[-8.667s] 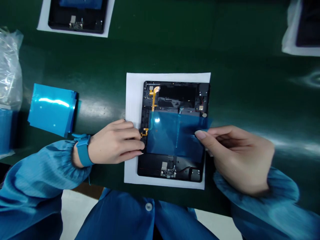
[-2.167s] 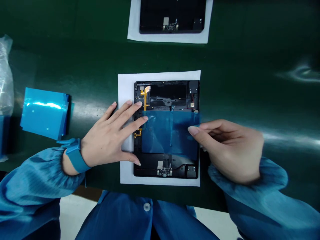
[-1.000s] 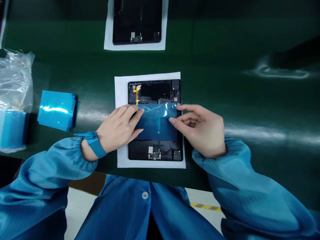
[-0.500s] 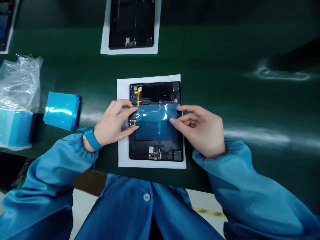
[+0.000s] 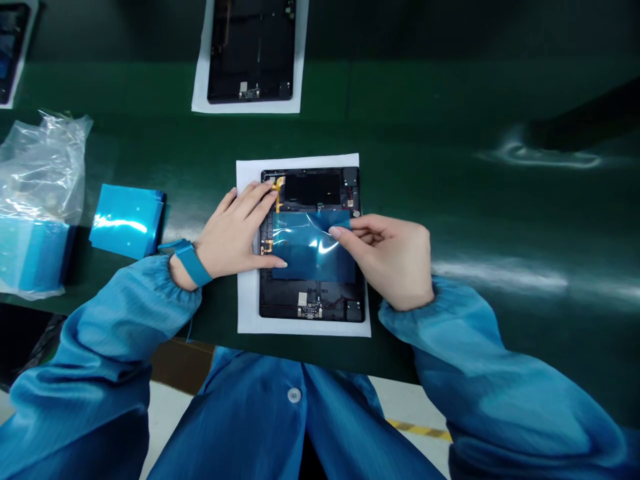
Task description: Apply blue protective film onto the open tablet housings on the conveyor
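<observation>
In front of me an opened black tablet with bare circuit parts lies on a white sheet. A clear blue plastic film covers its middle. My left hand rests spread on the tablet's left side, thumb on the film's left edge and fingers by a yellow flex cable. Thumb and forefinger of my right hand pinch the film's upper right corner. That corner looks bent up slightly; its underside is hidden.
Left of the tablet sits a stack of blue films, and beyond it a clear plastic bag with more blue sheets inside. Another opened tablet on white paper is at the back, and part of one more tablet shows far left.
My left hand has gone from a thumb-and-finger hold at the film's left edge to lying spread over the tablet. My right hand has shifted a little left, pulling the film's corner inward.
</observation>
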A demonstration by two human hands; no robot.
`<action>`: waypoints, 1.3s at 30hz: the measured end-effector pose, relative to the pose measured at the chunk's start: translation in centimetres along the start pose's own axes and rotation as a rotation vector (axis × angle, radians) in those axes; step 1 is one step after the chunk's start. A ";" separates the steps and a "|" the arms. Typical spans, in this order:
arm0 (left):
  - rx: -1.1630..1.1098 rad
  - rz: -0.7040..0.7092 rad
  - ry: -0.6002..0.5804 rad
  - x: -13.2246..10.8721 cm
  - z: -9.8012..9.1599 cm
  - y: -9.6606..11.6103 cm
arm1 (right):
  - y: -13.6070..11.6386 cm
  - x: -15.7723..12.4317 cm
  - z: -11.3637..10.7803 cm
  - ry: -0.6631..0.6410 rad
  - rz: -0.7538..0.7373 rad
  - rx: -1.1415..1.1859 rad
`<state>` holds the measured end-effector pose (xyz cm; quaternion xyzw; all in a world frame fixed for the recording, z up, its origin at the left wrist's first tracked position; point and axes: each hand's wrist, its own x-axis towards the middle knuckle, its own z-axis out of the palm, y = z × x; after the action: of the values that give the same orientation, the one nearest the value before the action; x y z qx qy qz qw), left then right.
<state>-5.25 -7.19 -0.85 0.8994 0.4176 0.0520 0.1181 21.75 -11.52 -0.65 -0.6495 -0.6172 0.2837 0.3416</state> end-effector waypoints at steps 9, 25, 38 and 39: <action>0.038 -0.015 -0.035 0.0 -0.1 0.1 | -1.2 -2.7 -1.1 0.008 -0.273 -0.051; 0.017 -0.023 -0.042 0.0 0.1 0.0 | 0.8 -0.5 0.3 0.071 -0.053 -0.011; 0.029 -0.030 -0.066 -0.1 -0.1 0.4 | 0.8 -1.1 0.3 0.084 -0.050 0.001; 0.030 -0.033 -0.068 -0.1 -0.1 0.3 | 0.9 -1.1 0.2 0.080 -0.059 -0.015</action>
<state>-5.06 -7.42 -0.63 0.8954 0.4287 0.0131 0.1194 22.00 -12.64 -1.52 -0.6443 -0.6241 0.2426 0.3694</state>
